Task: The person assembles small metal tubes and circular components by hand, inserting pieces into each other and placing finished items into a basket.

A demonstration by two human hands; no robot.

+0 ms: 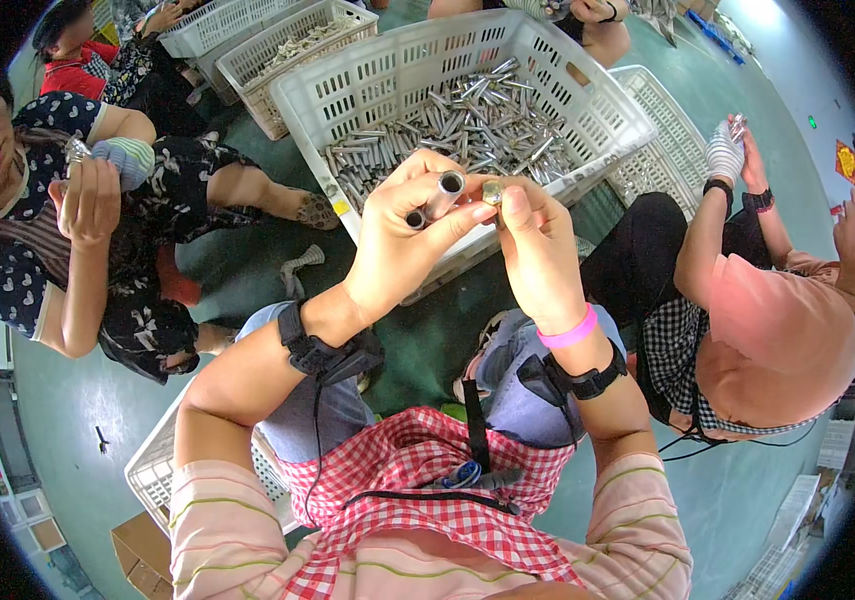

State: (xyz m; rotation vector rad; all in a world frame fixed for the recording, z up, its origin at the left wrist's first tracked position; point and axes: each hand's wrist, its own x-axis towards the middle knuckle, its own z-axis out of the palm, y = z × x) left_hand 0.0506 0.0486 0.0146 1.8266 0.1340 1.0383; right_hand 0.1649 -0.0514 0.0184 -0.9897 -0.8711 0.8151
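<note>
Both my hands are raised over the near edge of a large white basket heaped with shiny metal tubes. My left hand is closed around metal tubes, with two open round ends showing between the fingers. Just beside it, my right hand pinches a small metal piece with a dull, yellowish end between thumb and fingers. The tips of the two hands come close together there. How far this piece reaches behind the fingers is hidden.
At left, a person in a patterned top holds something shiny. A person at right handles metal pieces with one gloved hand. More white baskets stand behind, another lies right. A cardboard box sits lower left.
</note>
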